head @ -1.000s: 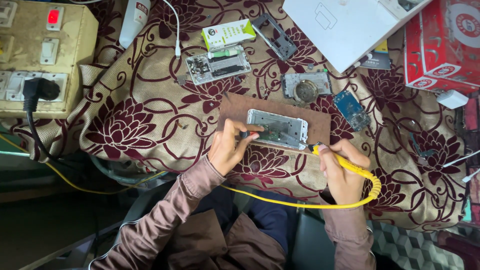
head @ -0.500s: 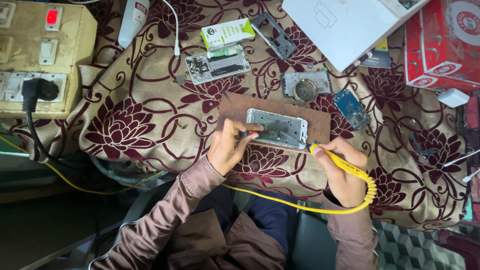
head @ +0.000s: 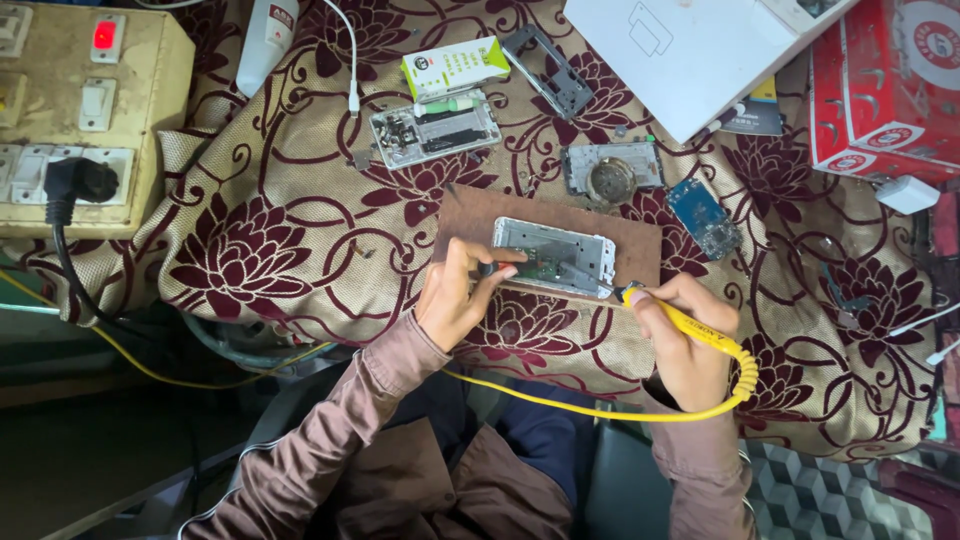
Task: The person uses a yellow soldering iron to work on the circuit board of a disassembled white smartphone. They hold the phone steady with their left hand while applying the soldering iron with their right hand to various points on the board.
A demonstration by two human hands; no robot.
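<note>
Left hand [head: 455, 300] curled, fingertips pinching a thin dark tool [head: 492, 268] against the near edge of an opened phone frame [head: 553, 256]. Right hand [head: 690, 335] closed around a yellow-handled soldering iron [head: 690, 328], tip pointed at the frame's near right corner, just left of that hand. Frame lying flat on a brown board [head: 470, 215] on the worktop's floral cloth [head: 250, 240], between and just beyond both hands. Coiled yellow cord [head: 745, 375] looping behind the right hand and trailing back under the left wrist. Farther beyond the hands: another stripped phone body [head: 436, 130], a small blue circuit board [head: 703, 217] beyond the right hand. Well left of the left hand, a switch box [head: 90, 110] with a black plug [head: 80, 182].
</note>
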